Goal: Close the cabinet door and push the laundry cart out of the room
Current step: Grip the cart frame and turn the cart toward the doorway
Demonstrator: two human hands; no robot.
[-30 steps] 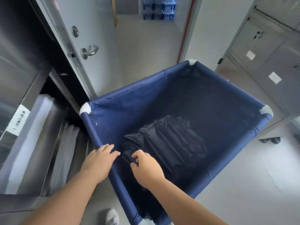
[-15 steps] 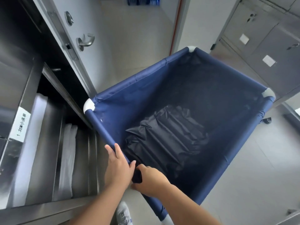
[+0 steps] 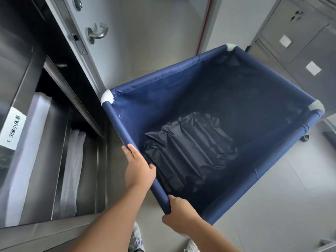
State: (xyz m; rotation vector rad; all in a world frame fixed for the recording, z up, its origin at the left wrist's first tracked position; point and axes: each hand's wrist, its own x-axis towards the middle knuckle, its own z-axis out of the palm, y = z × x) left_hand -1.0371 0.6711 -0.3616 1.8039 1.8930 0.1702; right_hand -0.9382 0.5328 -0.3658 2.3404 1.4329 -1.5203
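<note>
From the head camera, looking down: a blue fabric laundry cart (image 3: 209, 110) stands on the grey floor, slanted across the view, with a crumpled dark bag (image 3: 189, 150) lying in its bottom. Both of the person's hands hold the cart's near rail (image 3: 127, 135), a padded blue bar running from a white corner cap at upper left down toward the lower right. The left hand (image 3: 140, 168) is wrapped around the middle of that rail, fingers closed over it. The right hand (image 3: 179, 214) grips the rail's lower end, fingers curled under the bar.

The cart's long sides point up and to the right, toward the open doorway (image 3: 154, 33), which lies beyond the far left corner. Just beside the cart on the left, a steel cabinet (image 3: 36, 142) appears to stand open, shelves showing folded white linen (image 3: 71, 170). The left hand is the nearer one to it.
</note>
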